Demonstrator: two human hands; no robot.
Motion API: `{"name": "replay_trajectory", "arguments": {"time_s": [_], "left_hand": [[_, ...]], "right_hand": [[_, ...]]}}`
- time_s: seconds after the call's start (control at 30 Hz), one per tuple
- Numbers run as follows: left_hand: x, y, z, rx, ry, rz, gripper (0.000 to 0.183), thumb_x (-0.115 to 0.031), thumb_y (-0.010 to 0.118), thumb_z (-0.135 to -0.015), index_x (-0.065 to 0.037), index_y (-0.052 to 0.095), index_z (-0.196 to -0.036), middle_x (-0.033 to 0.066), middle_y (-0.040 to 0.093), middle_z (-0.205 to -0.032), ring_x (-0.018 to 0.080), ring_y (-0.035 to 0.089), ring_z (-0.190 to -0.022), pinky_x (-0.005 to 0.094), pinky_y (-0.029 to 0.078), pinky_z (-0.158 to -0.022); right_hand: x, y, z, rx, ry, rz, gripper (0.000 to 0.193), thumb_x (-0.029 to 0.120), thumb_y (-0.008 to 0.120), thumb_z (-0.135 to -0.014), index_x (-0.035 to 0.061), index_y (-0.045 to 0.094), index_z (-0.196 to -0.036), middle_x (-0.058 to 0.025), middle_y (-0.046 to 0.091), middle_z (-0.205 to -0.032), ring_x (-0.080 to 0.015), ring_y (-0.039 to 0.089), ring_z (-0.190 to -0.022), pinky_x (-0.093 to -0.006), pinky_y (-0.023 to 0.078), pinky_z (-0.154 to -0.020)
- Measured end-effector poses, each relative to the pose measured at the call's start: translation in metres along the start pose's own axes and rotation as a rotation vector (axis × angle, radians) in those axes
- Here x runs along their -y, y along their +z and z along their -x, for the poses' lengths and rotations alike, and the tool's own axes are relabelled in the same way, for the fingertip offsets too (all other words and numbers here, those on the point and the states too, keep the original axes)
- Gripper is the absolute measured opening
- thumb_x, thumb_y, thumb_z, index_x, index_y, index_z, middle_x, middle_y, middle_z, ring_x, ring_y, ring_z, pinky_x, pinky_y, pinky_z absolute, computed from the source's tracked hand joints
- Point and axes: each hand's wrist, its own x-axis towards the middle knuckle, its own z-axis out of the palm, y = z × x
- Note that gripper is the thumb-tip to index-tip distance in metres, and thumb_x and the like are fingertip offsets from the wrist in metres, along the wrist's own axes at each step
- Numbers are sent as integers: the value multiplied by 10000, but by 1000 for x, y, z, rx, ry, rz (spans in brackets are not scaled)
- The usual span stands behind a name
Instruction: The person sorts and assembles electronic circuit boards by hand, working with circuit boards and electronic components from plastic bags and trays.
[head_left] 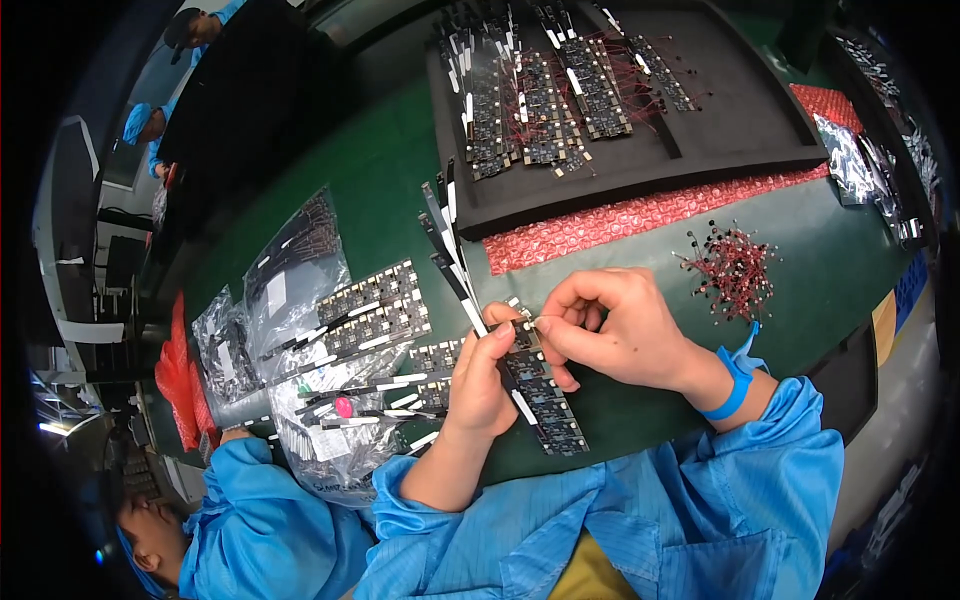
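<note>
My left hand [484,385] is closed around a long dark circuit board panel [555,412], which is tilted in front of my chest. Black-and-white flat strips [452,272] rise from the panel past my left thumb. At the panel's upper end, the thumb and forefinger of my right hand [622,328] are pinched together. Whatever lies between those fingertips is too small to make out. A blue wrist strap [735,384] circles my right wrist. To the right lies a loose pile of small black parts with red wires [733,272].
A black foam tray [640,182] at the back holds several wired board panels [540,105]. Red bubble wrap [600,222] lies under its front edge. More board panels [375,305] and clear bags [295,270] lie left, where a co-worker in a blue sleeve [270,520] sits close by.
</note>
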Motion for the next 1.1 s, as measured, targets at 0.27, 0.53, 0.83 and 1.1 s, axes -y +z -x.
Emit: {"name": "replay_trajectory", "arguments": {"time_s": [0.27,0.53,0.83,1.1], "left_hand": [[-1,-1,1,15,-17,-9,106,-132,316,-766,-26,321,-760,154,490,-634,242,536,-525,303,471,-468],[-2,5,3,-49,-28,2,118,-125,383,-769,-23,326,-757,167,504,-697,248,550,-570,351,488,-495],[-3,1,3,3,-43,-6,74,-87,369,-760,-24,338,-734,111,478,-647,216,538,-514,332,486,-463],[-2,4,3,-77,-76,-15,135,-140,421,-732,-47,331,-694,110,448,-598,222,513,-458,348,474,-391]], "right_hand": [[2,0,0,20,18,19,76,39,478,-647,-15,471,-594,-34,498,-438,-91,509,-401,-191,397,-396],[-5,-1,-1,15,22,11,77,37,480,-647,-34,491,-620,-49,504,-472,-86,516,-423,-184,402,-398],[-4,-4,-1,111,193,-187,46,24,523,-651,-20,526,-662,-33,532,-585,-45,491,-524,-150,391,-447],[-13,-4,-4,169,201,-261,41,7,519,-667,-26,514,-690,-44,534,-617,-69,511,-566,-163,408,-481]]}}
